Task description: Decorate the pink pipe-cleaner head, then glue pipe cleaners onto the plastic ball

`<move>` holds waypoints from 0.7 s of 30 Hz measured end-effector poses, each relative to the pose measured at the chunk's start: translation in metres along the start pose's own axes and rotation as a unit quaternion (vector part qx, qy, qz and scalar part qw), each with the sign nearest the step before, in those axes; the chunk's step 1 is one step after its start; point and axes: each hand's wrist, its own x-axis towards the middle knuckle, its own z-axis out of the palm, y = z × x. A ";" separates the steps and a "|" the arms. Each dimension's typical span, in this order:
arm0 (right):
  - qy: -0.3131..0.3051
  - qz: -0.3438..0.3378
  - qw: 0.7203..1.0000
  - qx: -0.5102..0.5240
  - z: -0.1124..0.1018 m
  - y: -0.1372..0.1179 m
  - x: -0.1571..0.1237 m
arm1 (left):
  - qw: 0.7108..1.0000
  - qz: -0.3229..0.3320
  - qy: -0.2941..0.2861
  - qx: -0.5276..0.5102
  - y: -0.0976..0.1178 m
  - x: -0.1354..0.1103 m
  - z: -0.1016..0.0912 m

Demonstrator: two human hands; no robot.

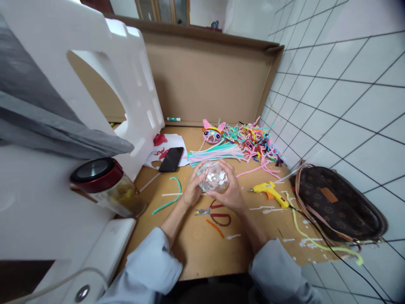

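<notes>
Between my left hand [193, 186] and my right hand [231, 188] is a clear round ball [214, 177] with shiny, pale and orange bits showing in it. Fingers of both hands curl around its sides, above the tabletop. Just below lie scissors [215, 213] with red handles and a short orange pipe cleaner [215, 228]. Left of my left hand rest a curved teal pipe cleaner [177, 196] and a thin white strip [169, 194]. A yellow hot glue gun [270, 192] lies to the right of my right hand.
Behind my hands are a pipe-cleaner bundle [218, 153], a tangled colourful pile [253, 139] and a pink-eared animal face [212, 133]. A black phone [171, 159] lies on paper. A glass tea bottle [107, 185] stands left; a brown bag [341, 202] sits right, near the glue gun's cord.
</notes>
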 end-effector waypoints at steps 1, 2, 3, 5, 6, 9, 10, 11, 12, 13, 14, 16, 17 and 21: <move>-0.005 -0.007 1.000 -0.006 -0.001 -0.001 0.000 | 1.000 -0.005 -0.010 -0.008 0.002 -0.001 0.000; -0.010 -0.007 1.000 -0.008 -0.002 -0.001 0.000 | 1.000 -0.008 -0.018 -0.013 0.004 -0.001 0.000; -0.015 0.000 1.000 -0.006 -0.003 -0.002 0.000 | 1.000 -0.008 -0.023 -0.015 0.006 -0.002 0.000; -0.027 0.035 0.999 0.014 -0.004 -0.004 0.000 | 1.000 0.002 -0.026 -0.008 0.008 -0.003 0.000; -0.034 0.060 0.997 0.032 -0.005 -0.004 0.000 | 1.000 0.011 -0.024 -0.002 0.009 -0.004 0.000; -0.048 0.141 0.984 0.093 -0.005 -0.006 0.000 | 0.999 0.033 -0.019 0.017 0.010 -0.004 0.000; -0.052 0.166 0.978 0.113 -0.004 -0.006 0.000 | 0.999 0.037 -0.017 0.018 0.009 -0.003 0.000; -0.056 0.188 0.971 0.135 -0.003 -0.006 0.000 | 0.999 0.041 -0.016 0.017 0.009 -0.003 0.000; -0.060 0.204 0.965 0.155 -0.002 -0.007 0.001 | 0.999 0.045 -0.013 0.015 0.008 -0.002 0.000; -0.063 0.213 0.959 0.173 -0.001 -0.007 0.001 | 0.999 0.050 -0.008 0.015 0.007 -0.001 0.000; -0.064 0.214 0.957 0.184 0.000 -0.007 0.001 | 0.998 0.056 -0.002 0.016 0.006 -0.001 -0.001; -0.055 0.196 0.964 0.172 0.001 -0.008 0.001 | 0.998 0.062 0.008 0.030 0.004 0.000 -0.002; -0.048 0.181 0.971 0.150 0.001 -0.009 0.001 | 0.997 0.063 0.010 0.041 0.003 0.001 -0.003; -0.038 0.106 0.993 0.034 -0.001 -0.010 0.001 | 0.996 0.016 -0.027 0.088 0.001 0.001 -0.014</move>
